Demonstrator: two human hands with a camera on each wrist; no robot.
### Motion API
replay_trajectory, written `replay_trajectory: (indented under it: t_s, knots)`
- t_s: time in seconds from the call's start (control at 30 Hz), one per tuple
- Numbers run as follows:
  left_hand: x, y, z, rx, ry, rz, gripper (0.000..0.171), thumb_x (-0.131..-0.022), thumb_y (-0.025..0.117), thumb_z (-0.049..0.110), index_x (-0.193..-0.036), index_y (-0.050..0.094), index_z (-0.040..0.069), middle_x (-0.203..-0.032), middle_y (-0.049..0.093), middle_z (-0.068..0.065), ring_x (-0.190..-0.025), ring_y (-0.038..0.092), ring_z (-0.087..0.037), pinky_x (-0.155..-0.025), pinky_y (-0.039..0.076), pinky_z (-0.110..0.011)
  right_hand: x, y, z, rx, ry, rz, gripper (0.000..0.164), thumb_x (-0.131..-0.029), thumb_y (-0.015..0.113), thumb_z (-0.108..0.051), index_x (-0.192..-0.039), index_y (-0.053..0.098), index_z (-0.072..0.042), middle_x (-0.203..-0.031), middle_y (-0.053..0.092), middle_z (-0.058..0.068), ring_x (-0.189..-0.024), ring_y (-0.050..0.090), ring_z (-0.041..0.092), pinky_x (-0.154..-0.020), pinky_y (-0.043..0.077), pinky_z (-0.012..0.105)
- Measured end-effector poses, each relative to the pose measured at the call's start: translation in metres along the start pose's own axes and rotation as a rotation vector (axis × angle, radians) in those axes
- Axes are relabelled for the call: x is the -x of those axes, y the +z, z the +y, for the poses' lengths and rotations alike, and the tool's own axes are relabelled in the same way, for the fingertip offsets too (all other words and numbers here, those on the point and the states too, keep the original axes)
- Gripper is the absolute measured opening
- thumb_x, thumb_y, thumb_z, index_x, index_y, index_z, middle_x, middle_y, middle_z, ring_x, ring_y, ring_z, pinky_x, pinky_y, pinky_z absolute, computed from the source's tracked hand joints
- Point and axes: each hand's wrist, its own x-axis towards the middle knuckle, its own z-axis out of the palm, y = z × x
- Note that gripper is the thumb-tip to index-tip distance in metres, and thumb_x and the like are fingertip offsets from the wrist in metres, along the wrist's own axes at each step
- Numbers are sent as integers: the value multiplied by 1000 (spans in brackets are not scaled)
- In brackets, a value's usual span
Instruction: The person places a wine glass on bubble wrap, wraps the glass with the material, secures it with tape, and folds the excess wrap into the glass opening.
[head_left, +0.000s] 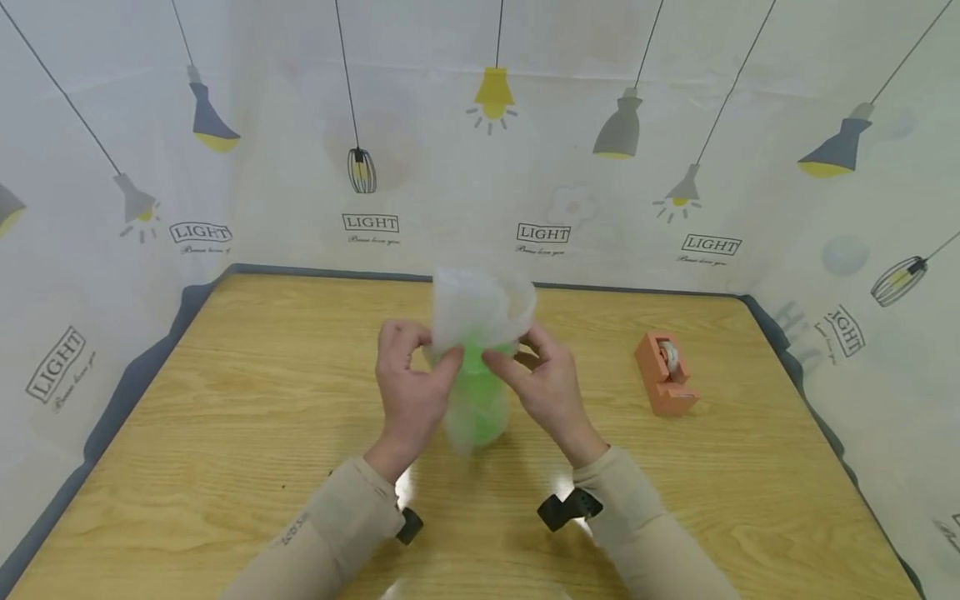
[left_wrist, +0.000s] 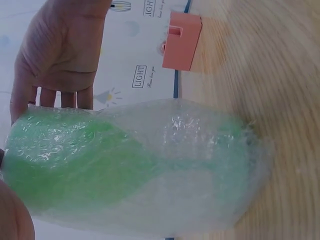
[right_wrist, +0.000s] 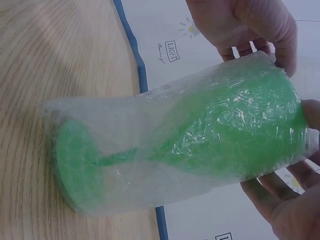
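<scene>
A green wine glass (right_wrist: 210, 135) stands upright over the table, wound in clear bubble wrap (right_wrist: 125, 187). Its stem and round foot show through the film in the right wrist view. At the rim, my left hand (head_left: 412, 371) pinches the wrap from the left, thumb on the near side. From the right, my right hand (head_left: 551, 387) pinches it the same way, its thumb close to the other thumb. Above the hands, a loose end of the wrap rises and curls over. In the left wrist view the foot end is blurred by film.
An orange tape dispenser (head_left: 663, 379) with a roll of tape stands on the wooden table (head_left: 262, 400) to the right. Behind and at the sides hangs a pale cloth (head_left: 450, 192) printed with lamps. Black straps (head_left: 570, 508) sit at both wrists.
</scene>
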Motion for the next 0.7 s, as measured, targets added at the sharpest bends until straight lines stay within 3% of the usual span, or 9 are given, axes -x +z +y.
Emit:
replay_trajectory:
  t_s: [0.17, 0.3, 0.43, 0.57, 0.7]
  knots:
    - [-1, 1, 0, -60, 84, 4, 10, -73, 73, -7, -76, 67, 0, -80, 51, -11, -86, 49, -22, -80, 41, -33, 1, 2, 0, 25, -30, 11, 41, -91, 76, -1, -131, 66, -1, -128, 69, 15, -118, 64, 19, -97, 58, 42]
    - [-4, -5, 1, -120, 151, -53, 7, -74, 76, -4, -80, 73, -1, -78, 54, -10, -83, 52, -25, -76, 43, -28, 2, 4, 1, 35, -45, 32, 38, -90, 77, 0, -126, 68, -1, -128, 70, 15, -118, 64, 19, -96, 58, 48]
    - [-9, -17, 1, -201, 241, -193, 12, -82, 75, 3, -91, 75, -5, -85, 55, -12, -85, 53, -28, -73, 46, -32, 3, 5, 3, 30, -59, 39, 36, -91, 76, 0, -125, 68, 0, -126, 70, 16, -117, 65, 18, -95, 58, 54]
    - [-14, -30, 1, -254, 344, -359, 24, -94, 63, 3, -111, 73, -12, -93, 55, -15, -89, 51, -30, -73, 47, -36, 2, 5, 4, 35, -71, 44, 35, -91, 75, 1, -125, 68, 1, -125, 70, 17, -116, 66, 19, -94, 58, 54]
    - [-19, -38, 1, -257, 383, -446, 23, -98, 62, -3, -116, 72, -12, -94, 56, -14, -89, 52, -27, -71, 47, -34, 3, 6, 4, 53, -76, 47, 35, -92, 75, 0, -125, 68, 0, -126, 70, 17, -117, 66, 24, -94, 58, 55]
